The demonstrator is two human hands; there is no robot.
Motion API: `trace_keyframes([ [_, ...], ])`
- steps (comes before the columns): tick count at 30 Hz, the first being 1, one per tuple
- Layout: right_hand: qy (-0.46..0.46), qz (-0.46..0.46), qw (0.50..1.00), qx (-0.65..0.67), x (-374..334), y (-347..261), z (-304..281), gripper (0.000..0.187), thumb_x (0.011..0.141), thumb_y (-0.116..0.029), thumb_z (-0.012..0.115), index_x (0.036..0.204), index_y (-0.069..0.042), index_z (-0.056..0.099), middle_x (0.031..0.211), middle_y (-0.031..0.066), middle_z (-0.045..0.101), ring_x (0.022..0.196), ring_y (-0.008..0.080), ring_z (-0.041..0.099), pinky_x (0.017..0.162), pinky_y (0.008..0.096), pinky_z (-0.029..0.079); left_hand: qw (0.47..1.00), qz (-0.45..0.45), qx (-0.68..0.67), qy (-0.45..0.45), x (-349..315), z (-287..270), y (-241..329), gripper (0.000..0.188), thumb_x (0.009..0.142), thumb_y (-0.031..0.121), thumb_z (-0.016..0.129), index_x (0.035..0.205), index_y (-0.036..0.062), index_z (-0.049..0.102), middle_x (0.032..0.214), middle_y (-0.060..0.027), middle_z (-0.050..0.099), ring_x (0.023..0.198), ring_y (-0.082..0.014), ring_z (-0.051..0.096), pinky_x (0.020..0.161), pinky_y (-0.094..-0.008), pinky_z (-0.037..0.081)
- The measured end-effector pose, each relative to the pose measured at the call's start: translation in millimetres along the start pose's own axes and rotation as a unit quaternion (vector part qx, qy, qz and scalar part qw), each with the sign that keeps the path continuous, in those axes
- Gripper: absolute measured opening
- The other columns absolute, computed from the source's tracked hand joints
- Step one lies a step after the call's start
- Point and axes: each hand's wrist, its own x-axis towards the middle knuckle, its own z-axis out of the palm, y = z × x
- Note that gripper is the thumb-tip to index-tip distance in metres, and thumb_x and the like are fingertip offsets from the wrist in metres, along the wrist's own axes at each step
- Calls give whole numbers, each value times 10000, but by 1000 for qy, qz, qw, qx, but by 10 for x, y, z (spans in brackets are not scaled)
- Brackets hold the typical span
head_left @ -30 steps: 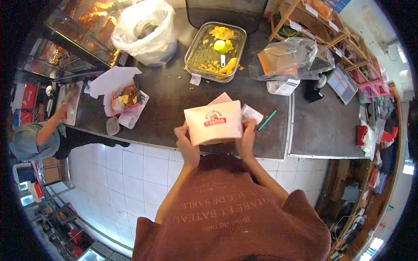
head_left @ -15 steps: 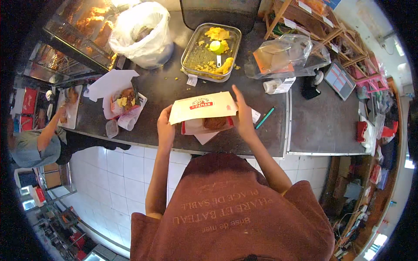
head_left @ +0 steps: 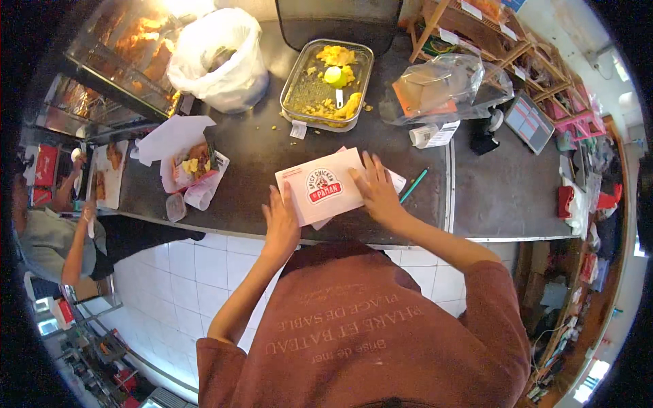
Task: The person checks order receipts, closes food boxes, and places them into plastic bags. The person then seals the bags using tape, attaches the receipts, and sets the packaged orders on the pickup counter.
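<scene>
A white cardboard food box (head_left: 321,188) with a red and black print lies on the dark counter in front of me, its lid down over the food. My left hand (head_left: 280,221) grips its left side, thumb on the lid and fingers along the edge. At the other end, my right hand (head_left: 378,196) holds the right side with its fingers over the lid's edge. White paper (head_left: 396,181) sticks out behind the box by my right hand. A green pen (head_left: 414,185) lies just right of that hand.
Further left stands an open food box (head_left: 183,153) beside a small clear cup (head_left: 175,209). At the back are a bag-lined bucket (head_left: 235,81) and a tray of yellow food (head_left: 289,102). A plastic bag (head_left: 469,85) lies right. A co-worker (head_left: 54,234) stands far left.
The raised lid has come down over the fried food, and the box has turned slightly. My right fingers moved onto the lid; my left hand shifted nearer. The co-worker's arms moved.
</scene>
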Motion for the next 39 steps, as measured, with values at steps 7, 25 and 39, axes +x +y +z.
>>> trace_keyframes([
  [7,58,-291,951,83,119,236,-68,651,751,-380,477,1271,-64,247,1337,149,187,1240,286,179,996,479,130,973,227,-28,-18,120,-213,-72,828,652,418,570,1243,-53,233,1330,-207,160,1251,-323,117,999,-464,95],
  [25,486,521,700,56,-712,2960,-21,350,802,-309,454,739,6,595,689,152,572,643,303,544,633,345,426,958,176,166,157,32,45,279,464,776,333,482,1219,225,399,1227,-262,326,1089,-398,382,889,-425,352],
  [39,510,527,570,370,-625,3011,262,494,683,-464,618,576,19,604,505,41,537,499,123,488,520,276,391,965,117,175,156,5,125,414,389,827,278,425,1210,214,414,1240,-271,304,1115,-405,354,897,-446,339],
])
